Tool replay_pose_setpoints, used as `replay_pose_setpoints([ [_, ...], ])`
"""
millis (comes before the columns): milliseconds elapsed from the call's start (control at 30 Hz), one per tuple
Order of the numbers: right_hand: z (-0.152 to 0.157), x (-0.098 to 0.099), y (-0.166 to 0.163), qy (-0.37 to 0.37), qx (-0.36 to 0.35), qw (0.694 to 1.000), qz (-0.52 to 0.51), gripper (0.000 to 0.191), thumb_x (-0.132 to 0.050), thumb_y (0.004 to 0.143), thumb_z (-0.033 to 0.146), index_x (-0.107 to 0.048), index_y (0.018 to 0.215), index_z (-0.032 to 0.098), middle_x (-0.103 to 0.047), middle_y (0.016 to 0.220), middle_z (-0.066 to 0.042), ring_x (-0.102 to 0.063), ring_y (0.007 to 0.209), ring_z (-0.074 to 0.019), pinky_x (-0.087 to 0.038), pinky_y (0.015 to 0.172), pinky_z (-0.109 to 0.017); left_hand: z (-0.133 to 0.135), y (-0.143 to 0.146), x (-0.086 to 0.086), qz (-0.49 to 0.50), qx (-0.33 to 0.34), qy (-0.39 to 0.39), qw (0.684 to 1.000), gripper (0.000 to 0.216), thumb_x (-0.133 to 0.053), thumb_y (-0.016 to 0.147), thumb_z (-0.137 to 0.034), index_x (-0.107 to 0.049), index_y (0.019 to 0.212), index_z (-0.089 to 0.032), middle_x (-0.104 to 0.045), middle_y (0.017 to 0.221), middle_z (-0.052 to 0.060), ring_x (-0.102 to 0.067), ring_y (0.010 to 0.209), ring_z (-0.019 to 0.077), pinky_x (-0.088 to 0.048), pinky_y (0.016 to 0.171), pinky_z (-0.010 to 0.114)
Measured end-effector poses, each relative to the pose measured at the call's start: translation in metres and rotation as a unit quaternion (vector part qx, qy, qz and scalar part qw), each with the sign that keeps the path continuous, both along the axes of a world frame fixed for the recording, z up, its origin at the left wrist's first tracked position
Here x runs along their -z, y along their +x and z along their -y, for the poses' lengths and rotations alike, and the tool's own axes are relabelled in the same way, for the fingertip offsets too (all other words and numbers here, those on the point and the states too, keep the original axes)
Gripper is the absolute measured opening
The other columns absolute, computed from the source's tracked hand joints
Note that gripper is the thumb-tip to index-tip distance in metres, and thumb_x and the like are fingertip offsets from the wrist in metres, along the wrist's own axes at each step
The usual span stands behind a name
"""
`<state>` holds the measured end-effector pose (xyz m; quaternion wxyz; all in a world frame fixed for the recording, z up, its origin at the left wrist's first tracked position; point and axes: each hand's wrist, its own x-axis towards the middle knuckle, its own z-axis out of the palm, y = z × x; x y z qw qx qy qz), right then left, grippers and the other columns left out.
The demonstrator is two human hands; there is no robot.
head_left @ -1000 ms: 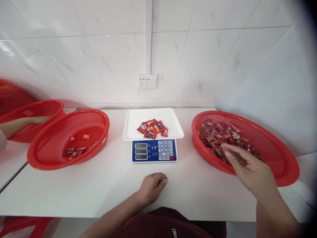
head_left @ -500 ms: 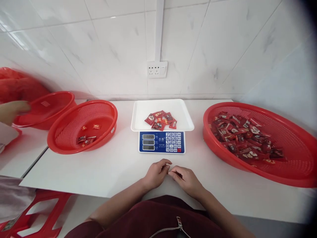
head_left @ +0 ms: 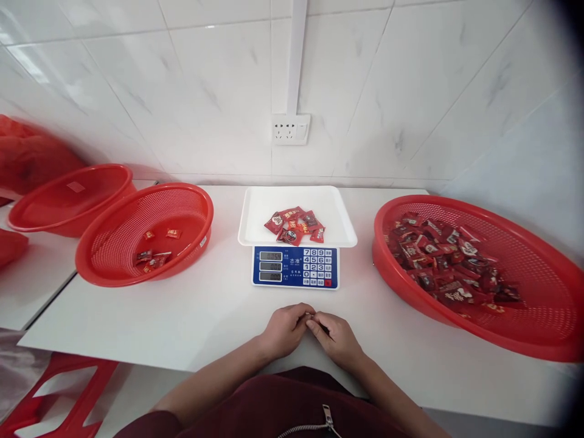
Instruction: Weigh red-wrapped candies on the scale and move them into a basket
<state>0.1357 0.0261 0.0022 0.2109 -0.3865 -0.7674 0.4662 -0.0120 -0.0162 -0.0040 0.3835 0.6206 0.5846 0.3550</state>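
Right hand (head_left: 336,340), in the head view, has come from the two o'clock basket (head_left: 547,307) to touch the left hand (head_left: 287,330) at six o'clock of the scale (head_left: 295,267); both curl closed. Red packets (head_left: 292,235) lie on its tray (head_left: 337,213) at twelve o'clock.

White trunking (head_left: 297,58) runs down the tiled wall (head_left: 219,103) to a socket (head_left: 291,129).

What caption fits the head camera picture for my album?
Hands together before a scale, red packets on its tray.
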Motion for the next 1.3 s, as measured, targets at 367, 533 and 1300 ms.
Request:
replay_pose_setpoints([
  [367, -0.001, 0.001, 0.001, 0.022, -0.006, 1.0, -0.001, 0.023, -0.042, 0.082, 0.039, -0.055, 0.063, 0.033, -0.06, 0.062, 0.001, -0.056, 0.061, -0.0238, -0.043, 0.059, -0.035, 0.0, 0.001, -0.004, -0.002, -0.009, -0.011, 1.0, 0.025, -0.041, 0.08, -0.019, -0.062, 0.091, -0.029, -0.068, 0.089, 0.003, -0.061, 0.078, 0.0196, -0.045, 0.072, 0.03],
  [533, -0.001, 0.012, 0.001, 0.06, -0.015, 0.998, 0.009, 0.026, -0.037, 0.086, 0.035, -0.048, 0.063, 0.027, -0.058, 0.062, 0.0, -0.056, 0.059, -0.0204, -0.043, 0.057, -0.032, -0.001, 0.001, -0.006, -0.012, -0.006, -0.013, 1.0, 0.024, -0.041, 0.08, -0.022, -0.061, 0.09, -0.03, -0.067, 0.089, 0.0, -0.06, 0.078, 0.0192, -0.045, 0.071, 0.031],
  [1300, -0.002, 0.013, 0.002, 0.066, -0.025, 0.997, 0.028, 0.026, -0.037, 0.087, 0.034, -0.046, 0.064, 0.026, -0.058, 0.063, -0.001, -0.056, 0.061, -0.0198, -0.042, 0.059, -0.031, -0.003, 0.0, 0.009, -0.007, -0.011, 0.004, 1.0, 0.02, -0.044, 0.076, -0.026, -0.06, 0.086, -0.032, -0.068, 0.085, 0.002, -0.062, 0.076, 0.021, -0.048, 0.069, 0.034],
])
